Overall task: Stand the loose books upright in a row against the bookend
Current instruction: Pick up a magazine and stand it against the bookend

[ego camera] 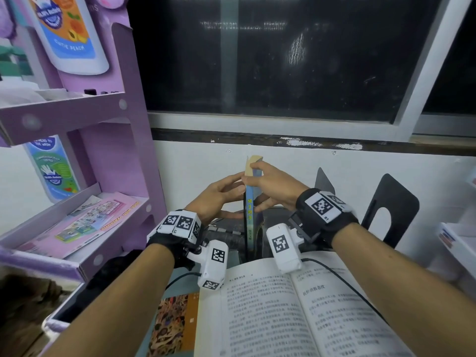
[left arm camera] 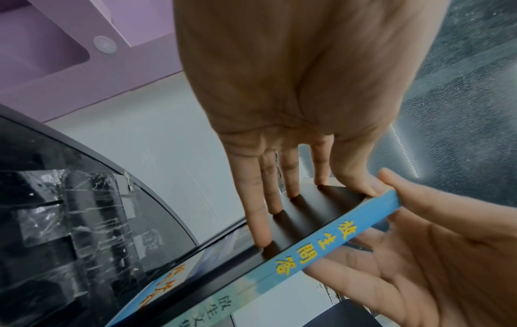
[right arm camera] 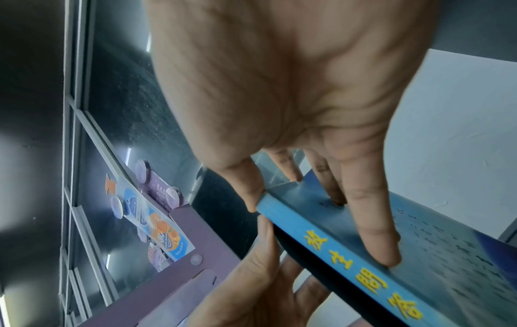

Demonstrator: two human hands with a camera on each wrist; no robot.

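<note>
Blue spine with yellow characters: the book (ego camera: 250,215) was held upright mid-scene, just beyond an open book (ego camera: 296,305). Its long axis was vertical and its spine faced near. It sat well left of the black bookend (ego camera: 391,202). Left hand (ego camera: 219,194) lay flat on the left cover, fingers straight and slightly spread. Right hand (ego camera: 275,184) pinched the top, thumb at the spine, fingers on the right cover.

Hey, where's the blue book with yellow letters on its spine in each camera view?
Head: blue book upright at centre, between left hand and right hand.
Left wrist: blue book runs diagonally across the lower right.
Right wrist: blue book runs diagonally across the lower right.
Shared landmark: purple shelf, left of the book in all views.
</note>
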